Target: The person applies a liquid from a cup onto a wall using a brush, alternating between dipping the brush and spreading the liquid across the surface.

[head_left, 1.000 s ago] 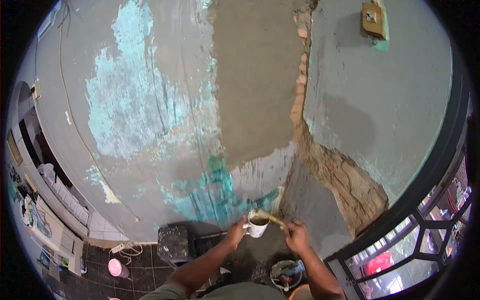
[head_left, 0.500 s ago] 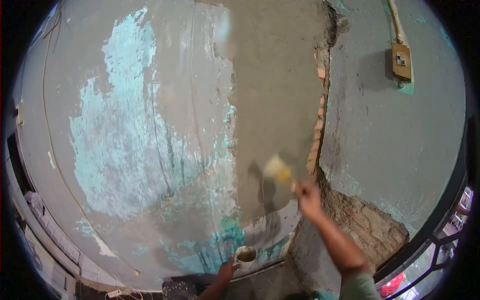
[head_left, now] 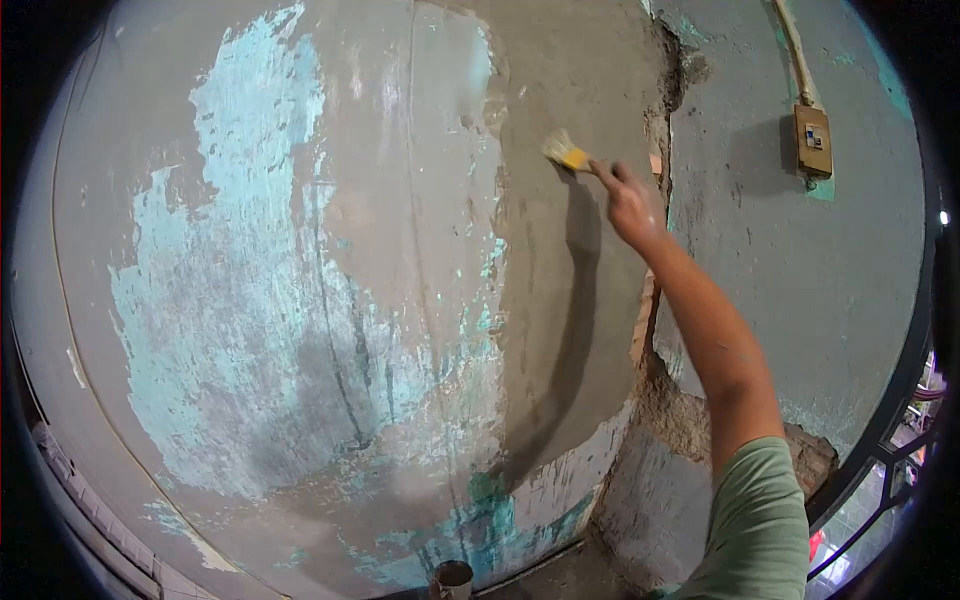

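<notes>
My right hand [head_left: 633, 208] is closed around the handle of a paintbrush [head_left: 572, 155]. The brush has pale bristles and a yellow band, and its bristles are at the surface of a wide strip of grey-brown plaster [head_left: 540, 330] on the wall. Contact between bristles and plaster is hard to judge. At the bottom edge a cup [head_left: 452, 575] shows only its upper part, with something dark inside. My left hand is out of the picture. The right forearm casts a long shadow down the plaster.
Left of the strip, the wall has peeling turquoise paint [head_left: 260, 140]. A broken edge [head_left: 650, 345] with exposed brick runs down the strip's right side. A brown electrical switch box [head_left: 813, 142] hangs on the right wall. A dark metal grille [head_left: 880, 470] stands at lower right.
My right hand has moved up the plaster strip with the paintbrush. The view has tilted up, so the cup sits lower and my left hand has dropped out of sight.
</notes>
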A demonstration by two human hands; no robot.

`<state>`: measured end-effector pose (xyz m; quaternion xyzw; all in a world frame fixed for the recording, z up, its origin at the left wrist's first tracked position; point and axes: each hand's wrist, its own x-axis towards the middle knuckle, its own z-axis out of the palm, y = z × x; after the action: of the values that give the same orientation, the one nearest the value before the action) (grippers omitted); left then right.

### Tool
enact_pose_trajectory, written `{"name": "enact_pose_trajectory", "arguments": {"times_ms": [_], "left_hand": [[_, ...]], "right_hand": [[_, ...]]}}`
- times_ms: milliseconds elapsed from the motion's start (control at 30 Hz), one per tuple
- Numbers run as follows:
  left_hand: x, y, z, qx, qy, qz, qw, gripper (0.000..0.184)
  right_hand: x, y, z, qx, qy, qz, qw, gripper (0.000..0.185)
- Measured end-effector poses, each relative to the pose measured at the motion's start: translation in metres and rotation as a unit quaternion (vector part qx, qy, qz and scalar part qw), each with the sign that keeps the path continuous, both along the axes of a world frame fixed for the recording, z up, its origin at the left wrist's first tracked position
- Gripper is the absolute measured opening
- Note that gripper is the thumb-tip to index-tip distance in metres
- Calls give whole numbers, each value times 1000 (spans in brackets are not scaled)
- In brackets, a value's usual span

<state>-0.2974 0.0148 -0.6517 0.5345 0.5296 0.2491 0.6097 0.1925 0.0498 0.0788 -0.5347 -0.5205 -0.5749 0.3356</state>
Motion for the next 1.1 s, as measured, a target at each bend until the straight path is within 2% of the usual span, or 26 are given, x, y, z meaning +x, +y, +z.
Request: {"name": "enact_pose_trajectory", "arguments": {"times_ms": [67,167,233,300,333,433,533,633,733,833,867,1000,1100], "left_hand": [[3,3,0,-32,-25,24,999,57],[14,4,11,-44,-27,29,998,56],[20,2,12,-49,-32,35,998,55],[25,-3,13,-55,-38,41,997,55],[27,-6,14,-57,-40,44,997,55],[24,-12,16,-61,-48,56,995,54],[20,-15,10,-69,-55,72,994,55],[11,-20,7,-78,-60,89,991,55],[2,-33,3,-84,-61,111,988,56],[-4,-44,2,-86,-71,127,986,58],[-6,-48,5,-86,-75,133,984,58],[8,-48,21,-118,-53,117,985,61],[12,-42,4,-110,-38,98,988,61]], "right_hand": [[15,-25,-2,-26,-12,-70,997,47],[-16,-38,41,48,33,-73,996,45],[-46,-25,79,81,-12,-13,997,43],[-72,-4,90,49,-9,-24,998,43],[-75,1,90,31,-6,-30,999,44],[-4,43,53,49,-63,22,997,45],[-24,-30,34,-124,35,-129,983,45],[-33,-48,60,-68,1,-131,989,36],[-51,-14,93,39,-7,18,999,35],[-67,40,61,-1,120,65,991,38],[-68,52,32,9,123,72,990,40],[-84,49,-120,-37,199,92,975,49],[-88,14,-223,-195,255,50,946,58]]}}
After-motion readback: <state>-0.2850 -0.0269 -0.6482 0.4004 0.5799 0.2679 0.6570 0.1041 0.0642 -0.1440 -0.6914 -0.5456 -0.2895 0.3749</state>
